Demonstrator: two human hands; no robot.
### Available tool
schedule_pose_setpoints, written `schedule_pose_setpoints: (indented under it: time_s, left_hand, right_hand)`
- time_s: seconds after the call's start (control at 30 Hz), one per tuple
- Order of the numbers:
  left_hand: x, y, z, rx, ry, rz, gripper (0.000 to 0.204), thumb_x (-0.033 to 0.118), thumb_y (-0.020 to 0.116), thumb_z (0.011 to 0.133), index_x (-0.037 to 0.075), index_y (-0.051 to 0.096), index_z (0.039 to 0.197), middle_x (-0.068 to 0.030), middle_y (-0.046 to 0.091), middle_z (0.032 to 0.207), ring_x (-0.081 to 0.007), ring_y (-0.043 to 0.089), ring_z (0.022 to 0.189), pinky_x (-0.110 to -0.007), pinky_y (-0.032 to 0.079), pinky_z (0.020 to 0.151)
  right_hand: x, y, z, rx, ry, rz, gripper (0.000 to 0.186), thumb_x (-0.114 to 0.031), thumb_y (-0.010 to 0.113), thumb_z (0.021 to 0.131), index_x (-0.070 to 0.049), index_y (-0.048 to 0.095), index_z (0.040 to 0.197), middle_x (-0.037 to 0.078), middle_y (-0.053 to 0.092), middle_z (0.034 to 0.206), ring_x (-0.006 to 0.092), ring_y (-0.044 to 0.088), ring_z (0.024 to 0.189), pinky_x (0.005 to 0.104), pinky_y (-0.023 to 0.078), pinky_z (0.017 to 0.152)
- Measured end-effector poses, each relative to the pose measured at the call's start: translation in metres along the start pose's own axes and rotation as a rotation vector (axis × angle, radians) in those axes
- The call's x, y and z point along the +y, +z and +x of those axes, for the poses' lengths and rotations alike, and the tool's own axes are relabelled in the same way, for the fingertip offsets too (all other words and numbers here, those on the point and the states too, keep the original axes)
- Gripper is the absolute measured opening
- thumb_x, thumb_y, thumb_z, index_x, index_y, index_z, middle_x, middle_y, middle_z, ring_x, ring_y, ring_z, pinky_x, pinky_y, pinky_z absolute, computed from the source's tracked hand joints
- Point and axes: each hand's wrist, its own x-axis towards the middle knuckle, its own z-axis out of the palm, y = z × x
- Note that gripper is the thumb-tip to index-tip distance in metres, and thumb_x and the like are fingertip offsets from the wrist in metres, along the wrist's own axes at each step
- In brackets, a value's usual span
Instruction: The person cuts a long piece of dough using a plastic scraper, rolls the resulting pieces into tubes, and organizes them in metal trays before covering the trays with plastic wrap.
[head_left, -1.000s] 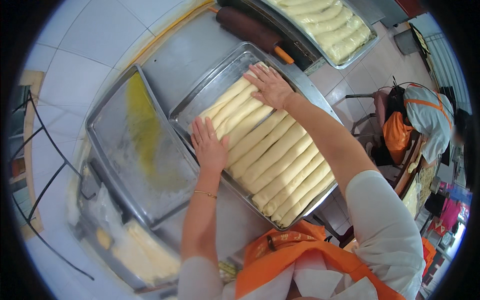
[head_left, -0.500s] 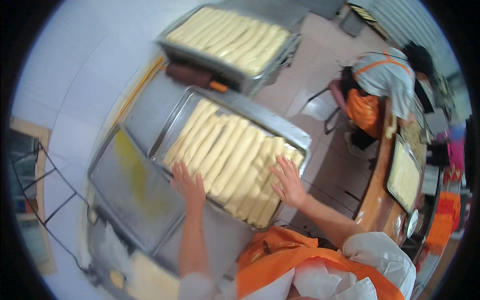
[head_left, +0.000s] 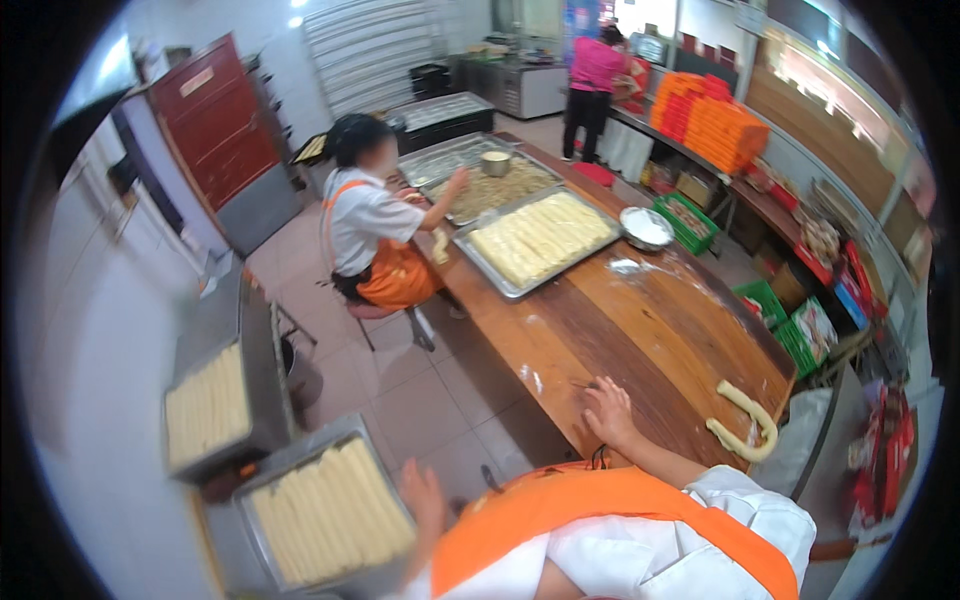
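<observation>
My right hand (head_left: 608,412) is over the near edge of the wooden table (head_left: 640,330), fingers spread and nothing in them. My left hand (head_left: 424,497), slightly blurred, is low beside a metal tray (head_left: 355,432) of pale dough strips (head_left: 325,515); its fingers look stretched out and hold nothing. On the table's right end lies one dough rope (head_left: 765,425), bent into a hook. Farther along the table is a second metal tray (head_left: 515,292) filled with dough strips (head_left: 540,238).
A seated co-worker (head_left: 375,220) in an orange apron reaches over a tray of brownish filling (head_left: 500,195). A bowl of white powder (head_left: 648,228) stands near the far edge. Another deep tray of dough (head_left: 208,410) is at left. Green crates (head_left: 690,222) sit beyond the table.
My view has swung from the dough tray to the wooden table at the right. Both hands have come away from the dough strips, and my right hand is now at the table.
</observation>
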Motion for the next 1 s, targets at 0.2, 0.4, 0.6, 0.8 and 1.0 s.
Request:
schedule_pose_setpoints:
  time_s: [0.2, 0.4, 0.6, 0.8, 1.0]
  left_hand:
    - [0.078, 0.014, 0.060, -0.192, 0.256, -0.011, 0.048, 0.028, 0.051, 0.100, -0.001, 0.049, 0.138, -0.0212, 0.049, 0.143, -0.0362, 0.044, 0.134, -0.049, 0.031, 0.111]
    - [0.093, 0.038, 0.085, -0.401, 0.368, -0.104, 0.044, 0.025, 0.049, 0.102, -0.004, 0.051, 0.135, -0.0249, 0.054, 0.135, -0.0388, 0.050, 0.128, -0.045, 0.037, 0.109]
    - [0.069, 0.072, 0.090, -0.719, 0.226, -0.262, 0.042, 0.025, 0.052, 0.102, -0.006, 0.055, 0.129, -0.0223, 0.061, 0.125, -0.0300, 0.058, 0.116, -0.038, 0.044, 0.102]
    - [0.054, 0.117, 0.109, -1.005, 0.139, -0.302, 0.039, 0.026, 0.053, 0.102, -0.006, 0.057, 0.126, -0.0150, 0.065, 0.118, -0.0224, 0.062, 0.109, -0.034, 0.046, 0.097]
    - [0.118, 0.146, 0.084, -1.309, 0.148, -0.341, 0.037, 0.025, 0.054, 0.102, -0.003, 0.058, 0.126, -0.0101, 0.066, 0.110, -0.0181, 0.062, 0.103, -0.031, 0.048, 0.093]
  right_hand:
    - [0.058, -0.015, -0.113, 0.118, 0.393, -0.020, 0.047, -0.024, 0.068, 0.084, -0.011, 0.059, 0.128, 0.017, 0.042, 0.149, 0.0367, 0.033, 0.142, 0.0534, 0.026, 0.114]
    - [0.052, 0.005, -0.192, 0.116, 0.633, -0.029, 0.050, -0.022, 0.070, 0.080, -0.008, 0.060, 0.127, 0.018, 0.050, 0.141, 0.0360, 0.043, 0.134, 0.0488, 0.034, 0.110]
    - [0.016, -0.007, -0.191, 0.072, 0.567, -0.125, 0.042, -0.018, 0.061, 0.084, -0.009, 0.058, 0.124, 0.015, 0.056, 0.129, 0.0374, 0.051, 0.123, 0.0491, 0.041, 0.100]
    - [-0.025, -0.001, -0.222, 0.038, 0.875, 0.000, 0.039, -0.015, 0.066, 0.086, -0.009, 0.060, 0.124, 0.014, 0.057, 0.132, 0.0353, 0.049, 0.126, 0.0469, 0.037, 0.106]
    - [-0.051, 0.019, -0.288, 0.020, 1.042, 0.055, 0.044, -0.012, 0.067, 0.083, -0.009, 0.059, 0.126, 0.014, 0.056, 0.132, 0.0339, 0.047, 0.128, 0.0475, 0.035, 0.108]
